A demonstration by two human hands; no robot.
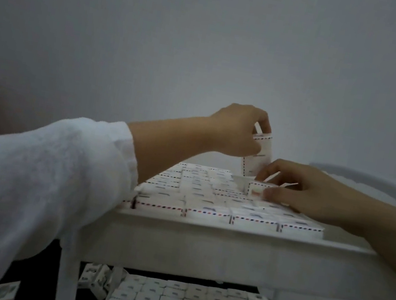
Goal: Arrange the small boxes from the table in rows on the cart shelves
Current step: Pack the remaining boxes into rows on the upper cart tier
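Left hand (237, 130) pinches upright box (258, 155) over gap. Right hand (316, 194) fingers curl round neighbour box (258, 190). Risk: tilted insert jams, shoves packed row (207, 211) askew on top shelf (203, 232).

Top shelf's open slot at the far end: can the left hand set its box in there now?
Probably yes. The left hand pinches the box right above the slot, with nothing between. The right hand holds the neighbouring box beside the slot, not over it.
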